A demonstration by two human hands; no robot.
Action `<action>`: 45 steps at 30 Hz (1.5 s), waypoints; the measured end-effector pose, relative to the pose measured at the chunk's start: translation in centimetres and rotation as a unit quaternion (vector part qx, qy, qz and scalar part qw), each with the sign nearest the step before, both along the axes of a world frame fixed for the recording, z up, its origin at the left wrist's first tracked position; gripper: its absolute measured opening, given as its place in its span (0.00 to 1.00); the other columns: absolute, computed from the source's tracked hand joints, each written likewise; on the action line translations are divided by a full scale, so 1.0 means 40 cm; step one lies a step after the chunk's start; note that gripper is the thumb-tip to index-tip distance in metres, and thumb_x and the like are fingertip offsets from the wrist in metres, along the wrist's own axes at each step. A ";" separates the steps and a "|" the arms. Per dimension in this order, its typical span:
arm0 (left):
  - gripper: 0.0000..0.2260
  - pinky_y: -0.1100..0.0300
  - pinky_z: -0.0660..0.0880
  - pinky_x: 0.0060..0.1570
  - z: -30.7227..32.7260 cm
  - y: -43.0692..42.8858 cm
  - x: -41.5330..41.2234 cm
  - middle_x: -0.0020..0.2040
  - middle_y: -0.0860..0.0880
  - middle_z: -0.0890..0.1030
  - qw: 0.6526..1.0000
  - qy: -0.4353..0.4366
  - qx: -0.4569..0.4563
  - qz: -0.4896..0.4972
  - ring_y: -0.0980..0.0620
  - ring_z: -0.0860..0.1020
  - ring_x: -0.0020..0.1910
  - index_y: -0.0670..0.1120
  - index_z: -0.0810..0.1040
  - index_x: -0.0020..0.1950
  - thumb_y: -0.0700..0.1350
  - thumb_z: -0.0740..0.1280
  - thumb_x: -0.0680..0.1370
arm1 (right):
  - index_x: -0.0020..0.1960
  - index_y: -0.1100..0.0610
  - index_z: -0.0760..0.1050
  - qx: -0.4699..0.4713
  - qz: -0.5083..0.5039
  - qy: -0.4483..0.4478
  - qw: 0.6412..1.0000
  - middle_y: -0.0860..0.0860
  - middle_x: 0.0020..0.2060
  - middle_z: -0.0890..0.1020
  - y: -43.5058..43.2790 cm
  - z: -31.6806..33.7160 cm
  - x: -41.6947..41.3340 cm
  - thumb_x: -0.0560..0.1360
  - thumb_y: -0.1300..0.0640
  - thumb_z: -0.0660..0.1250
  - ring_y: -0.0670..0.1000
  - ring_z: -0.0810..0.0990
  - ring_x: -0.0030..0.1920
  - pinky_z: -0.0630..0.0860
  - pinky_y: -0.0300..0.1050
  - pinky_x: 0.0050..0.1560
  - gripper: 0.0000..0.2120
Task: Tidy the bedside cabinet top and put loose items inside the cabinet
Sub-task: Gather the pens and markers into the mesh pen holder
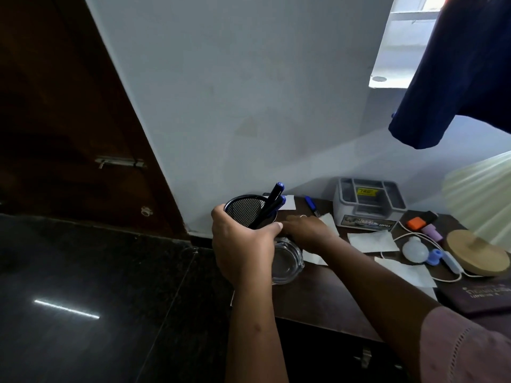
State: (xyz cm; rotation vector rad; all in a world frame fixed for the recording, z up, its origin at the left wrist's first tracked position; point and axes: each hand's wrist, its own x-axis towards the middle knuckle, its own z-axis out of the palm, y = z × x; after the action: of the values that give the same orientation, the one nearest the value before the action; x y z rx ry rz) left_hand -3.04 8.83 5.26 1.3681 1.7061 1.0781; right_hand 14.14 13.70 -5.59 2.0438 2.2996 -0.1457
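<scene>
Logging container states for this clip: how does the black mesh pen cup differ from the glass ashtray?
The mesh pen cup is black, tall and opaque-looking; the glass ashtray is clear, low and wide. The cup holds dark pens; the ashtray looks empty. The left hand has the cup in its grip, while the ashtray sits on the cabinet top, ungripped. Both are round, open-topped, at the cabinet's left end.

Background: dark wooden door (69,120) with metal latch (120,162) at left, grey wall (235,92), glossy black floor (83,286), navy cloth (456,78) hanging top right.
</scene>
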 end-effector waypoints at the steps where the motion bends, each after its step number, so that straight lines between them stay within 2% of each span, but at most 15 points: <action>1: 0.38 0.51 0.74 0.55 0.000 0.002 -0.002 0.62 0.49 0.75 1.000 -0.001 0.001 0.002 0.45 0.75 0.59 0.49 0.67 0.64 0.49 0.80 0.58 | 0.64 0.45 0.70 0.009 0.010 -0.009 1.000 0.51 0.55 0.76 -0.002 -0.003 0.005 0.78 0.52 0.57 0.56 0.75 0.58 0.66 0.47 0.45 0.15; 5: 0.38 0.52 0.74 0.54 -0.002 0.010 -0.002 0.63 0.49 0.74 1.000 0.004 0.004 0.003 0.45 0.74 0.60 0.49 0.66 0.65 0.49 0.80 0.59 | 0.67 0.41 0.68 -0.011 0.035 -0.001 0.999 0.48 0.62 0.75 -0.013 -0.005 0.030 0.78 0.52 0.56 0.53 0.73 0.62 0.70 0.48 0.52 0.19; 9: 0.40 0.50 0.75 0.56 -0.001 0.007 0.004 0.64 0.49 0.73 1.000 0.013 0.000 -0.010 0.45 0.74 0.61 0.49 0.65 0.66 0.50 0.80 0.59 | 0.62 0.47 0.73 0.011 0.018 -0.018 1.000 0.48 0.56 0.78 -0.012 -0.010 0.026 0.77 0.54 0.60 0.52 0.75 0.59 0.69 0.48 0.52 0.14; 13: 0.40 0.51 0.74 0.55 -0.004 0.002 0.001 0.65 0.49 0.73 1.000 0.011 0.001 -0.024 0.45 0.73 0.62 0.49 0.64 0.67 0.48 0.80 0.59 | 0.55 0.51 0.74 0.011 -0.113 0.109 0.988 0.50 0.51 0.79 -0.004 0.002 0.021 0.78 0.56 0.58 0.53 0.76 0.54 0.68 0.51 0.54 0.09; 15: 0.40 0.51 0.74 0.56 -0.007 0.001 0.000 0.64 0.49 0.73 0.999 0.010 0.003 -0.040 0.45 0.73 0.61 0.49 0.65 0.66 0.48 0.80 0.58 | 0.56 0.55 0.73 0.075 -0.208 0.289 0.932 0.50 0.47 0.78 -0.006 0.029 0.028 0.79 0.57 0.57 0.53 0.76 0.49 0.71 0.51 0.53 0.09; 18: 0.39 0.53 0.74 0.54 -0.010 -0.001 0.009 0.62 0.49 0.73 0.998 0.006 0.002 -0.067 0.46 0.73 0.60 0.50 0.66 0.65 0.47 0.80 0.58 | 0.57 0.62 0.67 0.151 -0.259 0.566 0.768 0.50 0.41 0.80 -0.022 0.093 0.033 0.81 0.60 0.54 0.51 0.77 0.41 0.73 0.44 0.41 0.08; 20: 0.38 0.55 0.73 0.52 -0.011 -0.005 0.015 0.61 0.51 0.73 0.997 -0.005 -0.003 -0.078 0.47 0.74 0.59 0.51 0.66 0.63 0.46 0.80 0.57 | 0.56 0.58 0.66 0.154 -0.261 0.654 0.692 0.48 0.41 0.81 -0.044 0.136 0.039 0.82 0.59 0.52 0.48 0.81 0.40 0.76 0.41 0.38 0.06; 25: 0.39 0.55 0.73 0.51 -0.012 -0.009 0.017 0.61 0.51 0.73 0.995 0.008 -0.010 -0.100 0.46 0.74 0.59 0.50 0.66 0.64 0.45 0.81 0.57 | 0.57 0.50 0.66 0.140 -0.281 0.727 0.610 0.51 0.47 0.83 -0.106 0.195 0.063 0.82 0.55 0.51 0.55 0.82 0.49 0.76 0.56 0.53 0.07; 30: 0.39 0.56 0.72 0.47 -0.015 -0.010 0.008 0.59 0.52 0.73 0.992 0.019 -0.003 -0.123 0.47 0.74 0.58 0.51 0.66 0.64 0.45 0.80 0.58 | 0.58 0.47 0.67 0.144 -0.253 0.789 0.541 0.49 0.39 0.82 -0.177 0.238 0.045 0.82 0.51 0.51 0.53 0.84 0.39 0.80 0.48 0.35 0.08; 31: 0.38 0.58 0.71 0.46 -0.016 -0.010 0.008 0.55 0.54 0.72 0.991 0.020 0.002 -0.133 0.48 0.74 0.57 0.51 0.66 0.63 0.44 0.80 0.57 | 0.57 0.45 0.68 0.150 -0.245 0.781 0.554 0.48 0.36 0.81 -0.188 0.249 0.039 0.82 0.50 0.51 0.51 0.83 0.36 0.79 0.45 0.32 0.08; 32: 0.37 0.59 0.70 0.46 -0.016 -0.010 0.009 0.52 0.56 0.71 0.989 0.022 0.010 -0.144 0.49 0.74 0.57 0.52 0.67 0.62 0.44 0.80 0.57 | 0.56 0.43 0.68 0.166 -0.233 0.751 0.595 0.47 0.34 0.80 -0.199 0.261 0.035 0.82 0.49 0.51 0.49 0.81 0.33 0.76 0.42 0.30 0.09; 35: 0.36 0.59 0.72 0.47 -0.017 -0.009 0.012 0.50 0.59 0.70 0.982 0.030 0.035 -0.182 0.51 0.74 0.55 0.53 0.67 0.60 0.43 0.80 0.56 | 0.53 0.37 0.71 0.200 -0.151 0.586 0.771 0.45 0.31 0.78 -0.226 0.313 0.022 0.81 0.51 0.54 0.48 0.76 0.30 0.72 0.38 0.28 0.10; 39: 0.38 0.53 0.75 0.55 -0.022 -0.006 0.016 0.58 0.53 0.75 0.974 0.045 0.058 -0.215 0.50 0.74 0.58 0.53 0.67 0.63 0.43 0.79 0.56 | 0.48 0.35 0.72 0.144 -0.086 0.318 0.933 0.45 0.38 0.80 -0.244 0.384 0.019 0.76 0.53 0.65 0.47 0.78 0.36 0.75 0.42 0.38 0.11; 42: 0.40 0.59 0.73 0.51 -0.021 -0.007 0.020 0.56 0.56 0.74 0.968 0.063 0.060 -0.234 0.52 0.74 0.57 0.54 0.67 0.62 0.44 0.80 0.55 | 0.47 0.42 0.78 0.097 -0.114 0.197 0.969 0.45 0.43 0.81 -0.253 0.404 0.006 0.73 0.51 0.69 0.46 0.79 0.43 0.77 0.46 0.45 0.05; 45: 0.39 0.63 0.69 0.47 -0.019 -0.014 0.025 0.50 0.60 0.70 0.959 0.076 0.066 -0.266 0.53 0.74 0.55 0.56 0.67 0.61 0.44 0.80 0.55 | 0.52 0.50 0.81 0.102 -0.104 0.147 0.978 0.49 0.48 0.81 -0.250 0.400 -0.016 0.74 0.56 0.67 0.49 0.79 0.47 0.76 0.47 0.49 0.08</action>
State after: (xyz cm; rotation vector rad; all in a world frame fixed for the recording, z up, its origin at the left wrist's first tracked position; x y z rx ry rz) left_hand -2.03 8.26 4.50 1.8953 1.2613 0.7999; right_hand 13.50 3.69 10.41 2.5194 2.3397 -0.2470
